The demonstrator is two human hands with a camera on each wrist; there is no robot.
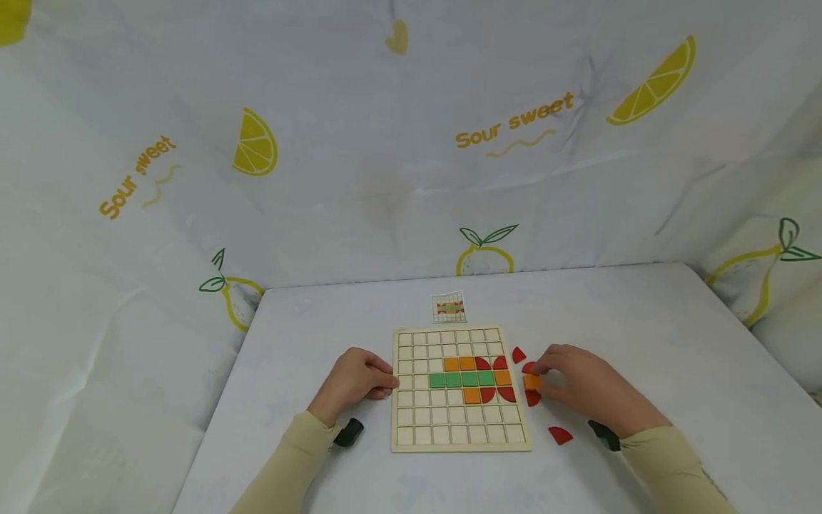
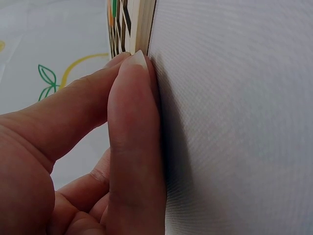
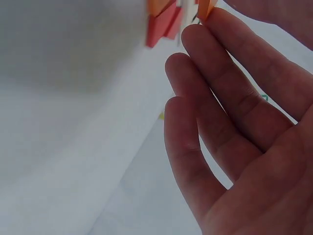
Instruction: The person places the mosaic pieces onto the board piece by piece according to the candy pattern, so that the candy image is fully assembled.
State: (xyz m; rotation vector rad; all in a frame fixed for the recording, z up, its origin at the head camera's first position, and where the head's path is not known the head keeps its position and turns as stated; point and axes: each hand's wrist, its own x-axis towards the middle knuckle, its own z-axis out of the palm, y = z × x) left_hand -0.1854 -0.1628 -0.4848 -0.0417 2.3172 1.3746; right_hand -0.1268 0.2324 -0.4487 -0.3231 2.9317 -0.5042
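A pale wooden grid board (image 1: 411,434) lies flat, with orange squares (image 1: 452,364), green squares (image 1: 452,380) and red quarter-circle pieces (image 1: 506,394) set in its cells. My left hand (image 1: 353,382) pinches the board's left edge between thumb and fingers, as the left wrist view shows close up. Right of the board, my right hand (image 1: 587,389) holds an orange square tile (image 3: 205,9) between thumb and index finger, the other fingers loosely extended. Beneath those fingertips sit another orange piece (image 3: 159,6) and red pieces (image 3: 161,25), partly covered.
Behind the board lies a small pattern card (image 1: 449,308) with a printed coloured design. Loose red quarter-circles lie right of the board, one near its upper corner (image 1: 519,355) and one lower down (image 1: 561,435). A printed white cloth (image 1: 359,235) hangs behind the white table surface.
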